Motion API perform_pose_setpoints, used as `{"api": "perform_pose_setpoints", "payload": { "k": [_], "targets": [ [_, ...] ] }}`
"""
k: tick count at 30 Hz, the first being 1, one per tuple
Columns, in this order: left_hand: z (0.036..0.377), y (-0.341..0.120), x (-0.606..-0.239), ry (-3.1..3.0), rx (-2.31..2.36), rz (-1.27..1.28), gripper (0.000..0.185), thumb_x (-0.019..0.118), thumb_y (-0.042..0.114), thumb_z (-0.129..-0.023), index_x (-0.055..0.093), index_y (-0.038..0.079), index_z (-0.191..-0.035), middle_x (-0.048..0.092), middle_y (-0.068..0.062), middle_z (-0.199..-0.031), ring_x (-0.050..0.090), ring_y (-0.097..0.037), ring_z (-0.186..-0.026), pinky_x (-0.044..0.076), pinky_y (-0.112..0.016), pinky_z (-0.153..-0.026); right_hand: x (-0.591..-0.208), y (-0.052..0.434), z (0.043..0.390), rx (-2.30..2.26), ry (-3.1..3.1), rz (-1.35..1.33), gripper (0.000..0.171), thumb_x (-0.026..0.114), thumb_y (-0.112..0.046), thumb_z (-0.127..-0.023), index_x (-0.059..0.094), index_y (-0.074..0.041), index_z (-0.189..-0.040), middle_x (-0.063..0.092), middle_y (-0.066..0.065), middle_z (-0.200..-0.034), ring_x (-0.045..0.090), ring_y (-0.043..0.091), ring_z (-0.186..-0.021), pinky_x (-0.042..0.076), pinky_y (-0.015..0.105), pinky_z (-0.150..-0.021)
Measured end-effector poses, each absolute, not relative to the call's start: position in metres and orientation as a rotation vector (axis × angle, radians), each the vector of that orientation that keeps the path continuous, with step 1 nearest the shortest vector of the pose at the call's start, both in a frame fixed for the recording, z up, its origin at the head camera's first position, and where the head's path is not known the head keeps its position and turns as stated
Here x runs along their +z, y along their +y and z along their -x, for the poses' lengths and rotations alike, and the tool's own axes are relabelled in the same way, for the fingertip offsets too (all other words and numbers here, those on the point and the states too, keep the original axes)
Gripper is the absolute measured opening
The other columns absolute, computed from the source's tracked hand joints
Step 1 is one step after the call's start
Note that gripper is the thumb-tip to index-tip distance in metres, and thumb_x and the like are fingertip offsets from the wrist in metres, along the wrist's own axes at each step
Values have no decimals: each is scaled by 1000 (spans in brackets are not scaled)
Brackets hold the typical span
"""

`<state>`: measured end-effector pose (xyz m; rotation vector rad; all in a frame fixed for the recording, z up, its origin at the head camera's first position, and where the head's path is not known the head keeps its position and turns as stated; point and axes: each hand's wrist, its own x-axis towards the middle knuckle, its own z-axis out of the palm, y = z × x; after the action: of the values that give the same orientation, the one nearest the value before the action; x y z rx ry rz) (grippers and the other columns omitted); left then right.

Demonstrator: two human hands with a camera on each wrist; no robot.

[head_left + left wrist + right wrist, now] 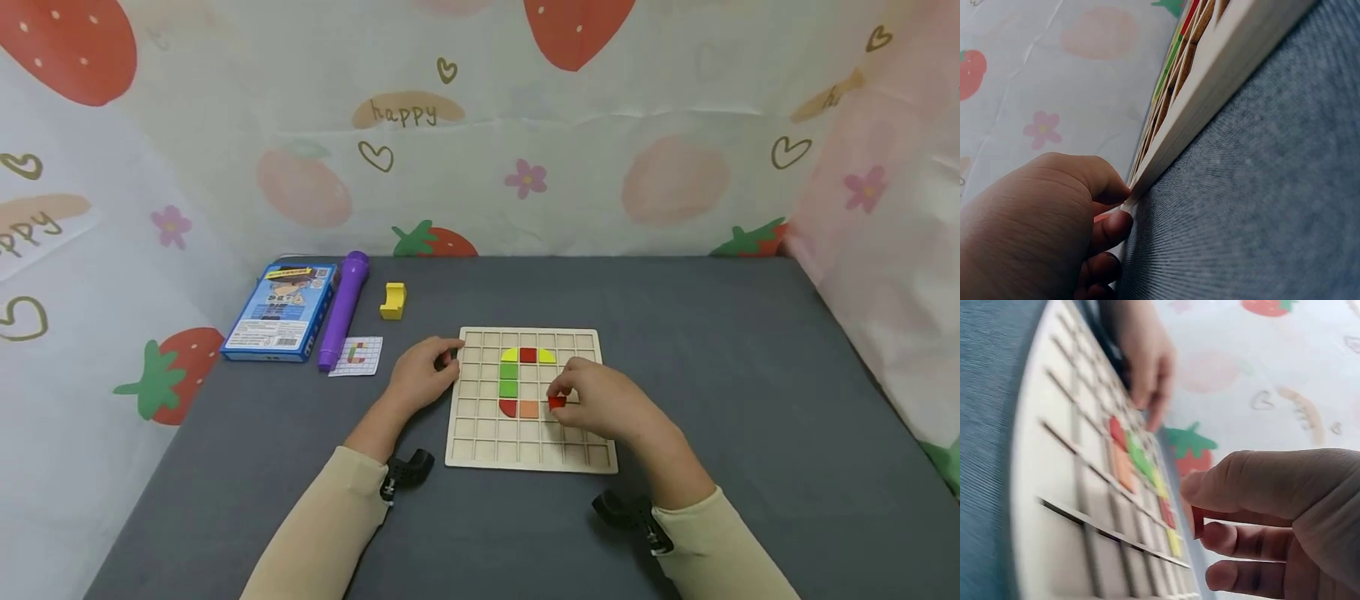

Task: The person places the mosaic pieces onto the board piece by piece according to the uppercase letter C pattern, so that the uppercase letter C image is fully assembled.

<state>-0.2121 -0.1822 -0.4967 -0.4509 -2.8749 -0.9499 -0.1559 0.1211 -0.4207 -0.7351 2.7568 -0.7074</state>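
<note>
My right hand [600,400] pinches a small red tile [557,402] over the right part of a wooden grid board [472,429]. In the right wrist view the red tile [1197,522] shows between thumb and forefinger, held above the board's surface. At the board's left edge, near its far corner, my left hand [422,372] grips the rim with thumb and finger. The left wrist view shows the thumb [1107,178] against that edge, other fingers curled below. Set in the grid are green tiles [508,379], a red square [528,356], yellow rounded pieces [547,357], a red rounded piece [507,408] and an orange square [528,409].
A blue box [281,312] lies at the table's far left beside a purple cylinder with a rounded head [347,308]. The cylinder overlaps a small pattern card [363,357]. Behind the left hand stands a yellow notched block [393,301]. A strawberry-print cloth [525,125] rises behind the grey table.
</note>
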Motion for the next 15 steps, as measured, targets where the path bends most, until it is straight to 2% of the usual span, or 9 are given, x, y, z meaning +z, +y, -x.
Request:
{"api": "perform_pose_setpoints", "payload": {
  "k": [8, 15],
  "targets": [
    [211, -184, -499, -2864, -946, 439, 37, 60, 17, -95, 71, 11, -130, 55, 0, -87, 50, -18, -77, 38, -36, -73, -434, 107, 152, -495, 2801, 843, 5, 82, -14, -85, 81, -19, -83, 57, -7, -86, 52, 8, -69, 47, 31, -62],
    [210, -184, -497, -2873, -939, 438, 37, 60, 17, -95, 71, 12, -130, 56, 0, -88, 50, -18, -78, 39, -36, -73, -440, 103, 151, -495, 2909, 833, 7, 86, -15, -82, 83, -20, -85, 66, -9, -88, 65, 13, -79, 53, 33, -66]
  ]
}}
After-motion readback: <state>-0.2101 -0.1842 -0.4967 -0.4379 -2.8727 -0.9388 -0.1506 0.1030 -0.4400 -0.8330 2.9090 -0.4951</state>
